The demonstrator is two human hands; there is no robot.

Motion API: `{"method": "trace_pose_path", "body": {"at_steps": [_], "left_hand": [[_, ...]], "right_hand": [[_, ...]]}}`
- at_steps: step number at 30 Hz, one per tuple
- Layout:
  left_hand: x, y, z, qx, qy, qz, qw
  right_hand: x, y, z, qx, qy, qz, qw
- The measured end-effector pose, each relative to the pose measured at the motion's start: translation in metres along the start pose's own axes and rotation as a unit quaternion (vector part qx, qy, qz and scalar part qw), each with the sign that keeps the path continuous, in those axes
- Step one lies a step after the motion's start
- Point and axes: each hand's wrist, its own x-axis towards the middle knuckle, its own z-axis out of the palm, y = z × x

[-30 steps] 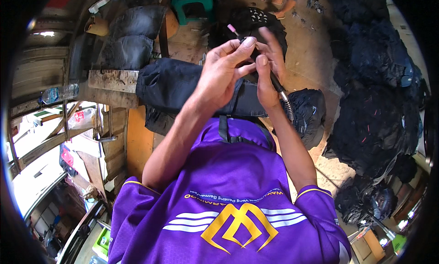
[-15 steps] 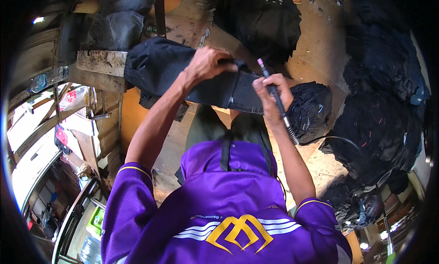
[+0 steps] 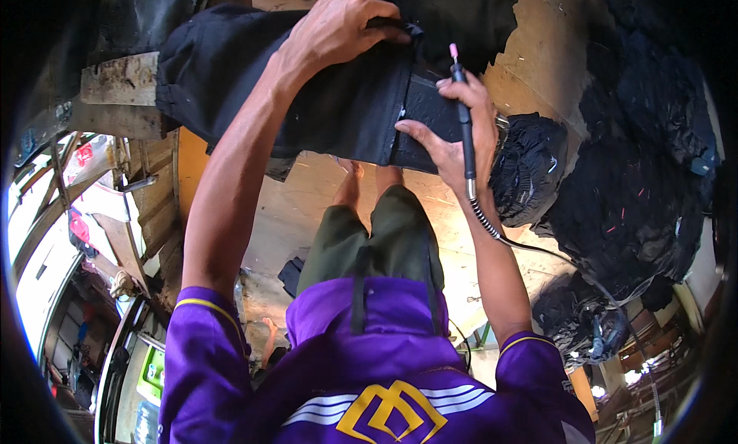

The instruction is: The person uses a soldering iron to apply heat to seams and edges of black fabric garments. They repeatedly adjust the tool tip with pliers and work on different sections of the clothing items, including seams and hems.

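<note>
Across the wooden bench [image 3: 115,79] at the top of the head view, I see a black garment [image 3: 323,98] draped flat, its near edge hanging over the bench toward the person. My left hand [image 3: 338,29] lies on the garment's upper edge, fingers curled and pressed down on the cloth. My right hand [image 3: 457,140] sits at the garment's right end, fingers closed around a slim black pen-shaped rotary tool [image 3: 463,129] held upright, its small pink tip [image 3: 453,50] poking above the fingers; the thumb is spread against the fabric. From the tool's lower end a ribbed flexible shaft [image 3: 500,236] trails down to the right of the garment. Right of the garment lie heaps of black cloth [image 3: 615,190].
</note>
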Motion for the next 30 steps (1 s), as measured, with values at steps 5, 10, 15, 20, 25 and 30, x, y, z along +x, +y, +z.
{"method": "trace_pose_path", "body": {"at_steps": [5,10,15,20,25,30], "left_hand": [[0.0,0.001,0.001,-0.043,0.043,0.035,0.998],[0.0,0.002,-0.001,-0.014,0.035,0.045,0.998],[-0.001,0.002,0.001,-0.041,0.052,0.071,0.995],[0.0,0.003,0.002,-0.036,0.056,0.065,0.996],[-0.001,0.005,0.003,-0.089,0.066,0.065,0.992],[-0.001,0.005,0.001,-0.059,0.055,0.067,0.994]], "right_hand": [[0.018,0.007,0.005,-0.08,-0.009,0.052,0.995],[0.013,0.002,0.008,-0.097,-0.004,0.002,0.995],[0.026,0.014,0.016,-0.069,0.074,-0.031,0.994],[0.012,0.009,0.011,0.116,0.124,-0.042,0.985],[-0.004,0.006,0.009,0.034,0.018,-0.099,0.994],[-0.002,0.001,0.011,-0.069,-0.012,-0.167,0.984]]}}
